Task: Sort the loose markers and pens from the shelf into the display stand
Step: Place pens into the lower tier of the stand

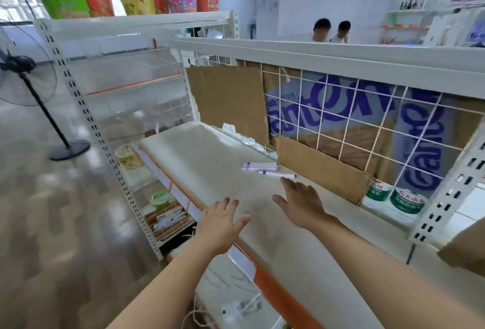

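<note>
- Progress: by my reading the sorting is either barely begun or close to its end. A few markers (pixel 267 169) lie loose on the shelf (pixel 210 160), and no display stand shows in the head view, so I cannot tell how many have been put away already.
- The markers are white with purple bands, about three of them, lying close together and roughly parallel. They sit toward the back of the shelf, just in front of a piece of cardboard (pixel 322 168) leaning on the wire grid (pixel 341 108).
- What is left, as far as shown: pick up these markers and carry them to the stand, wherever it is.
- Right hand (pixel 301 202): reached out flat over the shelf, fingers straight and spread, holding nothing. The markers lie at about 11 o'clock from it, the nearest one just beyond its fingertips; I cannot tell whether a fingertip touches it.
- Left hand (pixel 223 218): at about 8 o'clock from the right hand, over the shelf's front edge, fingers loose and released, empty. Whether it rests on the shelf or hovers is unclear.
</note>
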Available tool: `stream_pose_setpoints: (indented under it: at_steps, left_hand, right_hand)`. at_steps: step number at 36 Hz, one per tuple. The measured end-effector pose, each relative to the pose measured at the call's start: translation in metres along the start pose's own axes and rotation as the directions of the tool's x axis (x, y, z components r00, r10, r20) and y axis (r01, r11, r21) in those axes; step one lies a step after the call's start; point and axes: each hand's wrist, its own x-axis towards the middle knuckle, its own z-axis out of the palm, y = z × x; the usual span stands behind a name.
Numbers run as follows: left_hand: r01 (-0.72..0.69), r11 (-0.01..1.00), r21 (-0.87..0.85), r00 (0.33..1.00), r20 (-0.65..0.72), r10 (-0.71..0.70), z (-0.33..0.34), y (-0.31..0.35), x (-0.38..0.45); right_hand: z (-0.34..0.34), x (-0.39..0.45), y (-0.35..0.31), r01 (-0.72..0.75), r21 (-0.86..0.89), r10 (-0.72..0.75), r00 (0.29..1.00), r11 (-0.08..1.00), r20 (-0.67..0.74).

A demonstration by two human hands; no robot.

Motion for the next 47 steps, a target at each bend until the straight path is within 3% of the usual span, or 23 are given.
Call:
stream_pose_setpoints:
  at_steps: [11, 21, 27, 34, 43, 47]
  left_hand:
    - [-0.171, 0.985, 0.038, 0.984, 0.063, 0.168, -0.017, -0.053, 0.112]
    - [-0.269, 0.96, -0.071, 0.962, -0.064, 0.265, -0.02, -0.056, 0.187]
    - [-0.332, 0.936, -0.118, 0.94, -0.123, 0.318, -0.01, -0.04, 0.216]
    - [-0.394, 0.919, -0.008, 0.913, -0.118, 0.39, 0.0, -0.022, 0.236]
    - [-0.326, 0.923, 0.203, 0.93, -0.107, 0.351, 0.004, -0.005, 0.243]
    - [-0.289, 0.934, 0.209, 0.947, -0.08, 0.311, 0.007, -0.001, 0.241]
  right_hand:
    - [0.019, 0.09, -0.007, -0.205, -0.079, 0.207, 0.978, 0.976, 0.017]
    - [0.044, 0.127, -0.002, -0.31, -0.097, 0.302, 0.949, 0.946, -0.088]
    - [0.047, 0.129, 0.005, -0.306, -0.067, 0.287, 0.936, 0.95, -0.204]
    - [0.047, 0.125, 0.016, -0.302, -0.007, 0.295, 0.936, 0.953, -0.19]
    - [0.042, 0.104, 0.034, -0.264, 0.082, 0.277, 0.911, 0.961, -0.304]
    - [0.041, 0.094, 0.041, -0.233, 0.116, 0.259, 0.905, 0.965, -0.338]
